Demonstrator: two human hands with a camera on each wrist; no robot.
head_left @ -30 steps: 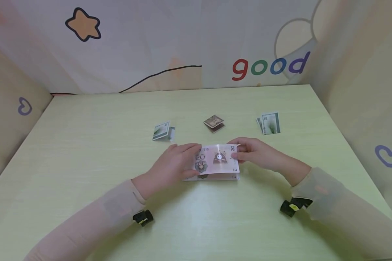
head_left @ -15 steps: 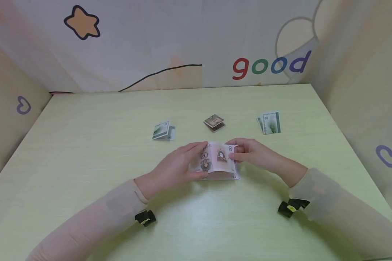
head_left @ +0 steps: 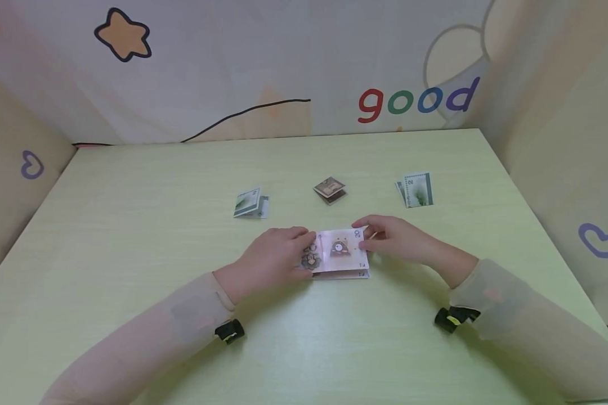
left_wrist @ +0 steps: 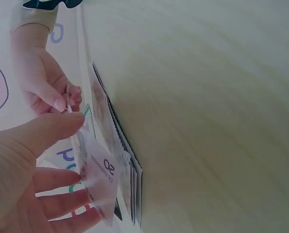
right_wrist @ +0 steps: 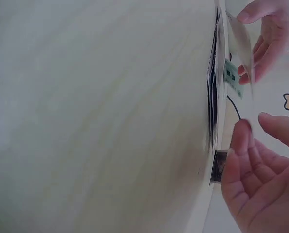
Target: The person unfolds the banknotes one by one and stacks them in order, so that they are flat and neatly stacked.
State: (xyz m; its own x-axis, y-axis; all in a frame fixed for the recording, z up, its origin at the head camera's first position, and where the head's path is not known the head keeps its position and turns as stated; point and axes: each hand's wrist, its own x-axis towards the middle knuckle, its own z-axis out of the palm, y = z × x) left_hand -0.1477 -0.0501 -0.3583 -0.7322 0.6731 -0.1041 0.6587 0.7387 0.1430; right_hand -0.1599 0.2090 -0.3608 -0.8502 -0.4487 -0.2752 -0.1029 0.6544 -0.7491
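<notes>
The pink note [head_left: 344, 253], printed with a 20, lies just above a flat stack of notes [left_wrist: 135, 191] on the worktop [head_left: 314, 337], between the two hands. The left hand [head_left: 273, 260] holds its left part with thumb and fingers at opposite long edges; the right hand [head_left: 397, 241] pinches the far right corner. Beyond them stand a left green note [head_left: 248, 203], a brown note [head_left: 329, 189] and a right green note [head_left: 418, 190], all folded and well apart. The likeliest trouble is a skewed crease, should the right hand draw its corner across unevenly. The thin paper could also spring open if released early, and low fingertips might catch the stack and drag its notes out of line
</notes>
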